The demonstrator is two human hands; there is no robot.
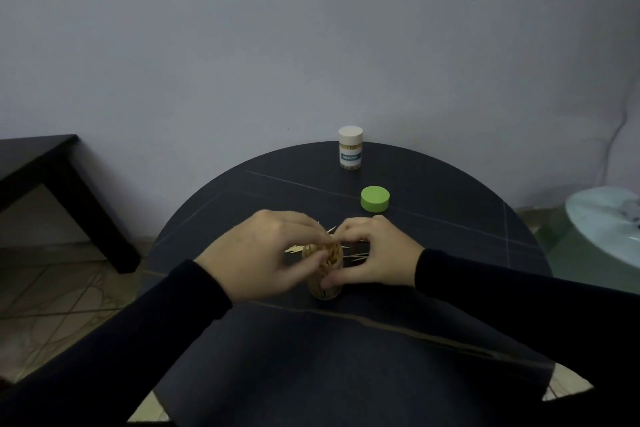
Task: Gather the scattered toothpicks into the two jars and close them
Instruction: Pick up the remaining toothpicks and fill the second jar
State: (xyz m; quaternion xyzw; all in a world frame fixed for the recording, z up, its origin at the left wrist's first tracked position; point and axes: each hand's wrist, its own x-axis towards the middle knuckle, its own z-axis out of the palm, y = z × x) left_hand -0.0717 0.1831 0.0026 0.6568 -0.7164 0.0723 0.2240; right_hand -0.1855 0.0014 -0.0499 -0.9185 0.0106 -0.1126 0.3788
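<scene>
An open clear jar (327, 289) packed with toothpicks stands in the middle of the round dark table (433, 211). My left hand (266, 253) curls over its mouth and pinches toothpicks there. My right hand (374, 255) grips the jar from the right, thumb on its lower side. A few loose toothpicks (358, 256) lie on the table just behind the jar. The green lid (375, 198) lies flat further back. A second jar (350, 147) with a white cap on and a teal label stands at the table's far edge.
A dark low table (52, 184) stands to the left on the tiled floor. A pale round glass-topped table (606, 225) is at the right. A grey wall rises right behind the round table.
</scene>
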